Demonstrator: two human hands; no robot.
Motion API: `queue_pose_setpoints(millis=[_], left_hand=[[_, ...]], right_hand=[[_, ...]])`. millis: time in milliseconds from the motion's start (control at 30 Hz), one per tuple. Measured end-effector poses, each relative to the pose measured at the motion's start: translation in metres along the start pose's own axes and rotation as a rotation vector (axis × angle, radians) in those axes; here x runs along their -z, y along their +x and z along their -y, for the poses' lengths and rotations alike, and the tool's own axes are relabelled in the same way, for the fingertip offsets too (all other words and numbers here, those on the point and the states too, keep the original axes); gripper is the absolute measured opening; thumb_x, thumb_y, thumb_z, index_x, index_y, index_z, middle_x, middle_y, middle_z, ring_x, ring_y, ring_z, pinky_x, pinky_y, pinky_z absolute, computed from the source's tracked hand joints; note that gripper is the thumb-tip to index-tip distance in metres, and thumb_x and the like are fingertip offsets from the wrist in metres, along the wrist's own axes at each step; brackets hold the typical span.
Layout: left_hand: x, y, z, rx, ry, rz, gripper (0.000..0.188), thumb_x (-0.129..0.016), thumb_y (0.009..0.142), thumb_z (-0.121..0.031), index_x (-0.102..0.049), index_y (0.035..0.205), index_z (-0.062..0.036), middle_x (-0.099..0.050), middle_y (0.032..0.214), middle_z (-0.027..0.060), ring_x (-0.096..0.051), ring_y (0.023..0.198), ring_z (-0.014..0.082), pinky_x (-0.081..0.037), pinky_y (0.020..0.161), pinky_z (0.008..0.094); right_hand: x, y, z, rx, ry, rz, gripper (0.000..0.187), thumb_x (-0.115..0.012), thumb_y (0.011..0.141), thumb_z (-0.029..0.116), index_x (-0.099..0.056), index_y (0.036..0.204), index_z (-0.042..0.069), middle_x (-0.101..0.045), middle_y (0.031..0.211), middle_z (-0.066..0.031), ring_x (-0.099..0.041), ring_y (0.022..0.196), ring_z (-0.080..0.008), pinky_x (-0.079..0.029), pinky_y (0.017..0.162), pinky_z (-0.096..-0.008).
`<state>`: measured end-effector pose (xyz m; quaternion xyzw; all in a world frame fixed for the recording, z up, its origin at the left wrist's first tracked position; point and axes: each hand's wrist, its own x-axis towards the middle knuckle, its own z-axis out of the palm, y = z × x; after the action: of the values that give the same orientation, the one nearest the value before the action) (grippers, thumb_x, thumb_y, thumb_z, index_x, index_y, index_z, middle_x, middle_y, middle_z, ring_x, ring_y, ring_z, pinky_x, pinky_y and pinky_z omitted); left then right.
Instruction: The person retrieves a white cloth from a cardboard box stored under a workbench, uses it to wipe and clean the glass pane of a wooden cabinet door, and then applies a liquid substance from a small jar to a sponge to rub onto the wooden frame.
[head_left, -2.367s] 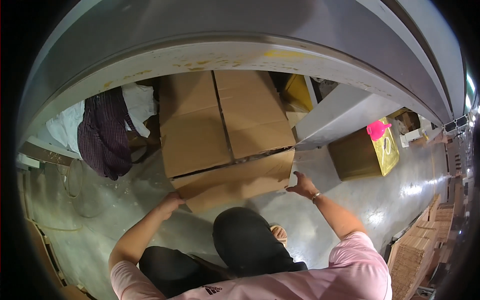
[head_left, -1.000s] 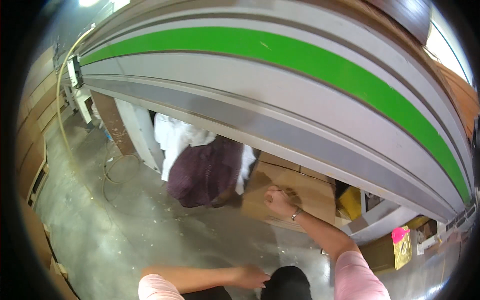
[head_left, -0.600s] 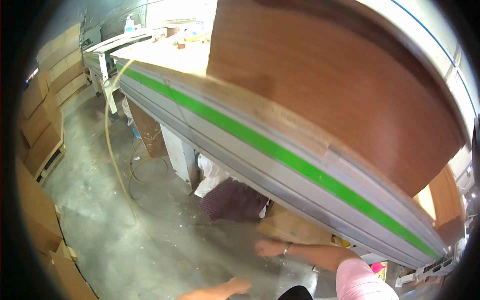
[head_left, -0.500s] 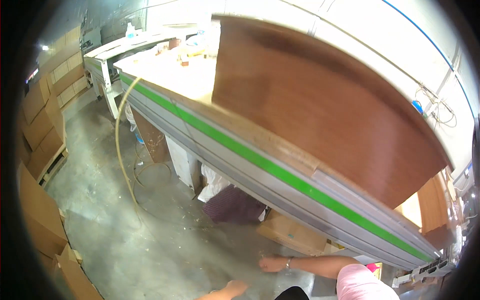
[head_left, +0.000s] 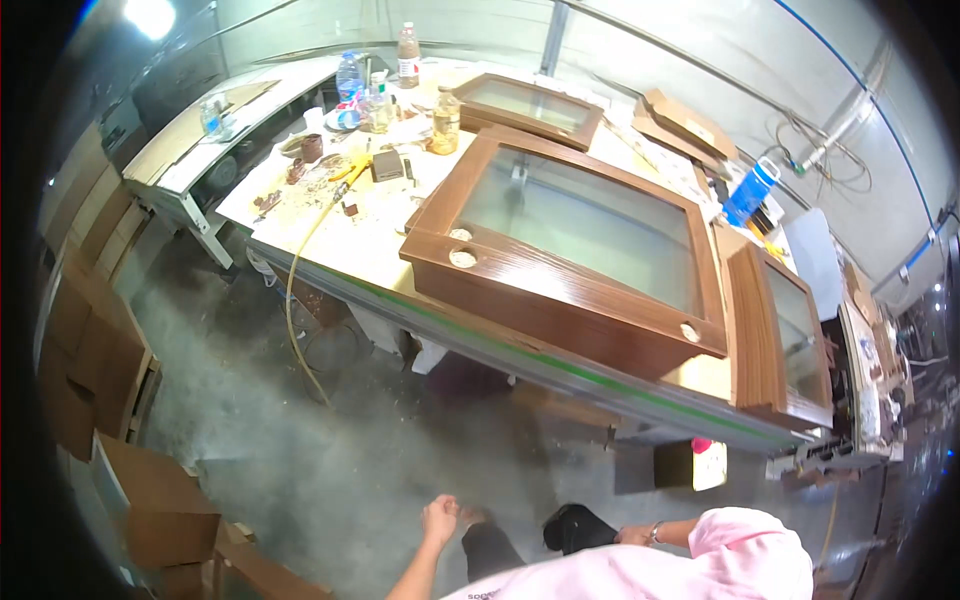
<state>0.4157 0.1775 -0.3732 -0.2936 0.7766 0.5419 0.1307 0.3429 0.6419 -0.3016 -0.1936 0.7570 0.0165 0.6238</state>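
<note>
My left hand (head_left: pixel 440 520) hangs low over the grey concrete floor (head_left: pixel 330 450), fingers loosely curled, with nothing in it. My right hand (head_left: pixel 632 536) rests by my dark trouser leg (head_left: pixel 575 525); only its wrist with a bracelet and part of the hand show. My pink sleeve (head_left: pixel 750 550) fills the lower right. Ahead stands a long workbench (head_left: pixel 560 365) with a green-striped edge. A large brown wooden frame with a glass pane (head_left: pixel 600 230) lies flat on it, well out of reach of both hands.
A smaller glazed frame (head_left: pixel 530 105) lies at the back and another (head_left: pixel 790 340) at the right. Bottles (head_left: pixel 348 75), a jar (head_left: pixel 445 120) and small tools crowd the far left of the bench. A yellow hose (head_left: pixel 295 300) hangs to the floor. Cardboard boxes (head_left: pixel 150 500) stand left.
The view has swung up from the cardboard box under the bench to the bench top. Both hands have left that box and now hang near my legs.
</note>
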Motion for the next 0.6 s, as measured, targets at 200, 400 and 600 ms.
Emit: queue_pose_setpoints(millis=[200, 400, 600], left_hand=[[-0.009, -0.116, 0.018, -0.244, 0.292, 0.575, 0.035, -0.071, 0.085, -0.023, -0.070, 0.117, -0.0095, -0.070, 0.114, 0.0167, -0.067, 0.105, 0.0350, -0.053, 0.091, 0.0439], [0.109, -0.056, -0.160, -0.163, 0.050, -0.046, 0.028, -0.065, 0.095, -0.025, -0.070, 0.105, 0.0009, -0.073, 0.086, 0.0108, -0.066, 0.083, 0.0156, -0.053, 0.074, 0.0326], [0.214, 0.050, -0.393, -0.793, -0.037, -0.600, 0.036, -0.068, 0.092, -0.008, -0.059, 0.125, 0.0034, -0.066, 0.115, 0.0145, -0.064, 0.106, 0.0250, -0.049, 0.095, 0.0345]], right_hand=[[0.039, -0.089, 0.058, 0.258, 0.278, -0.455, 0.033, -0.065, 0.086, 0.036, -0.073, 0.099, 0.007, -0.069, 0.110, -0.0156, -0.064, 0.102, -0.0328, -0.052, 0.090, -0.0405], [0.174, -0.202, 0.088, 0.180, 0.839, -1.491, 0.022, -0.064, 0.087, 0.001, -0.065, 0.109, 0.002, -0.063, 0.098, -0.0053, -0.063, 0.087, -0.0150, -0.053, 0.079, -0.0286], [0.300, -0.255, 0.102, 0.314, 0.907, -1.839, 0.036, -0.061, 0.095, 0.008, -0.053, 0.129, 0.001, -0.055, 0.124, -0.0095, -0.054, 0.109, -0.0191, -0.047, 0.093, -0.0313]])
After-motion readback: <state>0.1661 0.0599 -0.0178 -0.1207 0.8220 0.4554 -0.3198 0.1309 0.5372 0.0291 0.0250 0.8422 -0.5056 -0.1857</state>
